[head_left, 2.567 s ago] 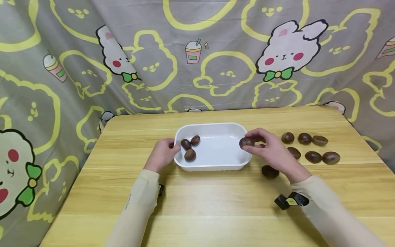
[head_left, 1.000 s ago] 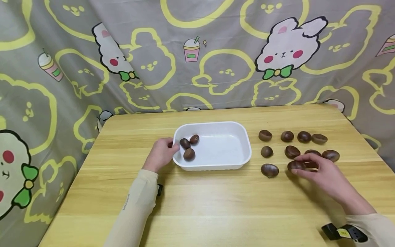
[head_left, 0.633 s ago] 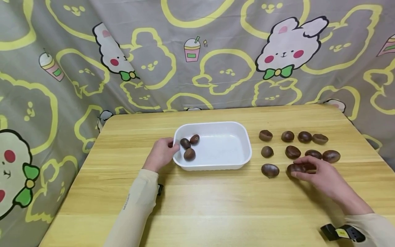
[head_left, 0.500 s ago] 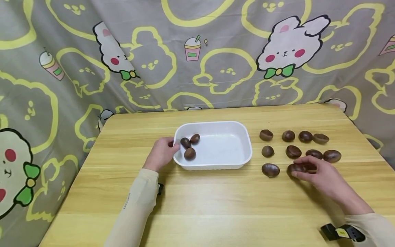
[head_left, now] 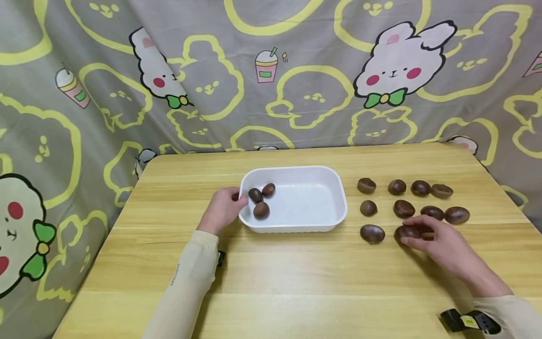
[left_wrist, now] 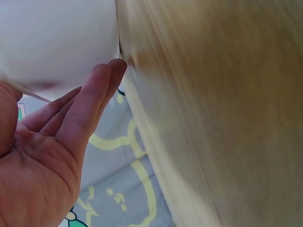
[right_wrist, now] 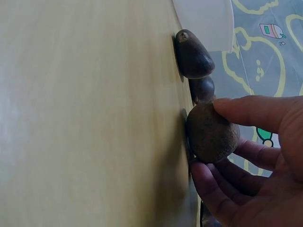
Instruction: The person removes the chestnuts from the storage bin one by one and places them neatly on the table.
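A white oval-cornered tray holds three brown chestnuts at its left end. The left hand grips the tray's left rim; in the left wrist view the fingers of that hand lie along the outside of the tray wall, with the thumb at its edge. Over at the right, the right hand pinches a chestnut between thumb and fingers, at table level. The right wrist view shows this chestnut between the thumb and fingertips of the right hand.
Several chestnuts lie in loose rows right of the tray, among them one left of the held chestnut and one at the far right. They stand on a light wooden table. A patterned grey curtain hangs behind it.
The right hand has moved from the tray's right end to the front row of chestnuts, and a chestnut remains in its fingers. The left hand stays at the tray.
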Motion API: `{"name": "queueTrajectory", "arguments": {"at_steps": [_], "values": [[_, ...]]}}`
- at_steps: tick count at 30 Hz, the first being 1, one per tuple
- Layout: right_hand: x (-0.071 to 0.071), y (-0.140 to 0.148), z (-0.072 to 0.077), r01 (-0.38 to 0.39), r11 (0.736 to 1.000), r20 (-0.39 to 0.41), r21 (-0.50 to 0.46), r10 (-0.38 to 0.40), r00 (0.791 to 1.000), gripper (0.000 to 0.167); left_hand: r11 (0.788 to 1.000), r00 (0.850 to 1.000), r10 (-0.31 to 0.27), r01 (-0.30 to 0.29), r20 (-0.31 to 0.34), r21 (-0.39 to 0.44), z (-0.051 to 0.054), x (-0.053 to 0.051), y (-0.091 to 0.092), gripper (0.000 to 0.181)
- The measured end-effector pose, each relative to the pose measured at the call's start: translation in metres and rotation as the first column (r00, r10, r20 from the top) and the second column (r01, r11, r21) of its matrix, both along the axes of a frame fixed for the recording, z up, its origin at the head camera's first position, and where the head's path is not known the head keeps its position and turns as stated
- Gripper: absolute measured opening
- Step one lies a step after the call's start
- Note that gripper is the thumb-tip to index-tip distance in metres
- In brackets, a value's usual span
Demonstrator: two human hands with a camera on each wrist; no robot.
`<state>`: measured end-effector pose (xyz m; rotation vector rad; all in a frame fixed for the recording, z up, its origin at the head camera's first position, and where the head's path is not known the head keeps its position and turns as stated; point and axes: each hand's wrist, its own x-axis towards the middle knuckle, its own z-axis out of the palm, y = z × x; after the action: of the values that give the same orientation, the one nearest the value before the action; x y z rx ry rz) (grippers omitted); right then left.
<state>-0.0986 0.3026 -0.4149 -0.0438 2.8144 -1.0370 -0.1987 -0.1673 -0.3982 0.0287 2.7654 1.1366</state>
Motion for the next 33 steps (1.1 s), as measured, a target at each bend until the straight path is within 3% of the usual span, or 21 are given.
{"name": "queueTrajectory", "arguments": {"at_steps": [8, 13, 20, 27, 33], "values": [[-0.001, 0.000, 0.000, -0.009, 1.000, -0.036, 0.000, 0.009, 0.999, 0.048, 1.000, 1.000, -0.004, 0.004, -0.008, 0.005, 0.001, 0.000, 0.000, 0.031], [-0.003, -0.001, 0.003, -0.007, 1.000, -0.118, 0.021, 0.010, 0.993, 0.042, 1.000, 1.000, -0.009, 0.009, -0.022, -0.004, 0.000, 0.001, -0.001, 0.029], [-0.005, -0.008, 0.015, 0.032, 0.999, -0.255, -0.024, -0.037, 0.966, 0.031, 1.000, 1.000, -0.010, 0.010, -0.020, -0.007, 0.001, 0.001, 0.000, 0.030], [-0.016, -0.036, 0.030, 0.011, 0.999, -0.331, -0.045, -0.026, 0.943, 0.024, 1.000, 1.000, -0.001, 0.001, -0.003, -0.013, 0.001, 0.001, 0.001, 0.032], [-0.027, -0.069, 0.043, -0.052, 0.999, -0.350, -0.014, 0.044, 0.936, 0.021, 1.000, 1.000, 0.000, 0.000, -0.001, -0.017, 0.001, 0.001, 0.001, 0.032]]}}
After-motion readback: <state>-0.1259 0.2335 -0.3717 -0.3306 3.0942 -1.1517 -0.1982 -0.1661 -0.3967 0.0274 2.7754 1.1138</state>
